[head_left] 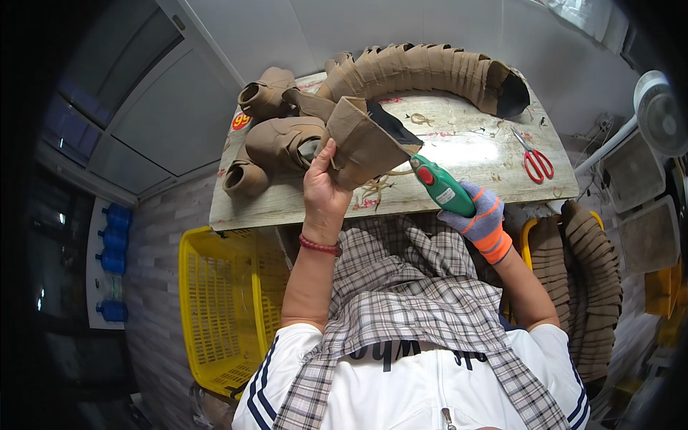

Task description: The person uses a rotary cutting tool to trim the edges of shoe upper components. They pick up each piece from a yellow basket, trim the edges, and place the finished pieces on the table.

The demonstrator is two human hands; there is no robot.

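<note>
My left hand, with a red bead bracelet at the wrist, is closed on a tan boot upper with a dark lining. It holds the upper tilted above the table's near edge. My right hand, in a grey and orange knit glove, is wrapped round a green handheld electric tool with a red button. The tool's tip is at the upper's right edge; whether they touch I cannot tell. Left of my left hand lie more tan uppers, some curled into rolls. A long curved row of nested uppers lies along the back of the table.
Red-handled scissors lie at the table's right side, among thread scraps. A yellow crate stands on the floor at left. At right, nested uppers fill another yellow container. A white fan stands at far right.
</note>
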